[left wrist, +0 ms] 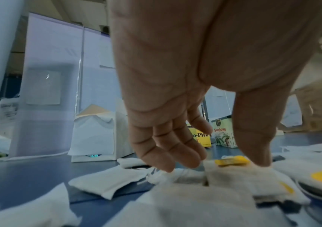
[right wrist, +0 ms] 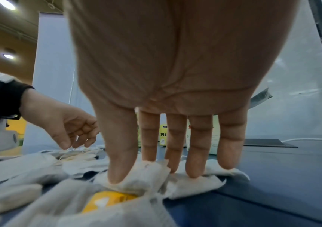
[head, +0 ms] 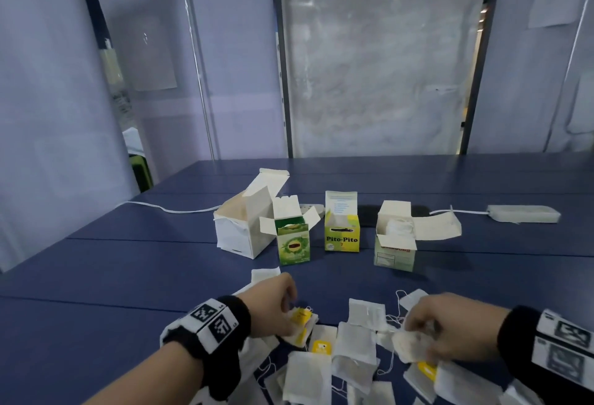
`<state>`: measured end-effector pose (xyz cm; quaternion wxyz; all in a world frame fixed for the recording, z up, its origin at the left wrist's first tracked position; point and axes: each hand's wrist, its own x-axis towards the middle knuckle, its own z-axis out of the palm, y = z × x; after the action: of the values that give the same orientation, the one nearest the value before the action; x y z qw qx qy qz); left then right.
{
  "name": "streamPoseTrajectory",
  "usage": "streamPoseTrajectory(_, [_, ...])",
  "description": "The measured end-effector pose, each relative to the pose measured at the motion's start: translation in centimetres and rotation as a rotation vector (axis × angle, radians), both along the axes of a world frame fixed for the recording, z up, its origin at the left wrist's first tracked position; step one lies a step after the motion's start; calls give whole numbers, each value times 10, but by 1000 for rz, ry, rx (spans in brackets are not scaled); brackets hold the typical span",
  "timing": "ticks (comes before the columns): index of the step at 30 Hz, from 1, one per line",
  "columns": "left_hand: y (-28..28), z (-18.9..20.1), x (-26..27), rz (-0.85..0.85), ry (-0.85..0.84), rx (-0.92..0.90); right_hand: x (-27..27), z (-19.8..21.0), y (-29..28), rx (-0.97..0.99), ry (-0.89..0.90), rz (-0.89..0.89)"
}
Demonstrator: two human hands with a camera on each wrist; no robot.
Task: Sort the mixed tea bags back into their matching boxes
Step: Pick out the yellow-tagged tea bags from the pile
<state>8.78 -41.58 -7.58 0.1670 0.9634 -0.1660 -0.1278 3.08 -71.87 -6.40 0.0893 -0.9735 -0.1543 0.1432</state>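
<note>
A heap of white tea bags (head: 353, 346) lies on the blue table's near edge, some with yellow tags. My left hand (head: 289, 314) reaches down with spread fingers; its thumb (left wrist: 261, 159) touches a yellow-tagged tea bag (left wrist: 231, 160), and the fingertips (left wrist: 167, 165) rest on other bags. My right hand (right wrist: 146, 172) pinches a crumpled tea bag (head: 406, 345) between thumb and fingers. Behind the heap stand open boxes: a white box (head: 241, 231), a green box (head: 294, 245), the yellow Pito-Pito box (head: 341, 232) and the Sambong box (head: 394, 252).
A white power strip (head: 524, 213) with its cable lies at the back right, and a white cable (head: 167, 210) runs off to the back left. A dark flat pad (head: 369, 211) lies behind the boxes. Panel walls close off the table's far side.
</note>
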Motion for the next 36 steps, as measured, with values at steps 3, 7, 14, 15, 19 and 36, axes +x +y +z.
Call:
streamPoseTrajectory(3, [-4,0,-1,20,16,-29,-6,-5,1,-12,-11,-2])
streamPoseTrajectory(7, [-9,-7,-7,62,50,8,-12,-5,3,-11,-18,-25])
streamPoseTrajectory(14, [-13,-13,-8,100,58,24,-19,2,4,7,12,-28])
streamPoseTrajectory(15, [-12,-12,-8,104,43,3,-20,3,3,3,3,-25])
streamPoseTrajectory(19, [-6,-6,-3,152,40,-167,-17,12,12,62,-91,-7])
streamPoseTrajectory(36, [32,1,-33,419,386,-1122,16,-10,116,65,2,160])
